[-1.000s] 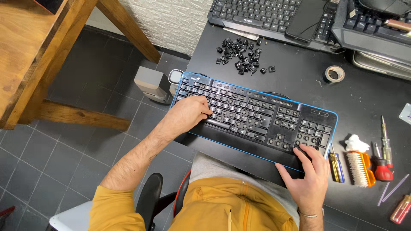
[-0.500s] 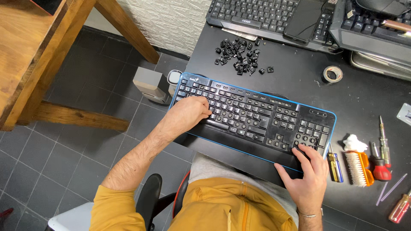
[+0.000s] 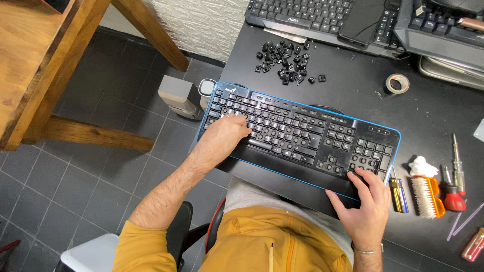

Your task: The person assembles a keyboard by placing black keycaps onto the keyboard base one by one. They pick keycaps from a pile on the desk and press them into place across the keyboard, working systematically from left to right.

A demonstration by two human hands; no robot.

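Observation:
A black keyboard with a blue rim lies slanted on the black desk, its near edge hanging over the desk front. My left hand rests on the keys at the keyboard's left end, fingers curled down onto them. My right hand holds the keyboard's near right corner, thumb and fingertips on the number pad edge. A heap of loose black keycaps lies on the desk behind the keyboard.
Two more keyboards and a dark phone sit at the back. A tape roll, screwdrivers, an orange brush and a white cloth lie right. A wooden table stands left, a small grey speaker on the floor.
Both hands stay on the keyboard almost unchanged; my left hand's fingers have shifted slightly over the left keys.

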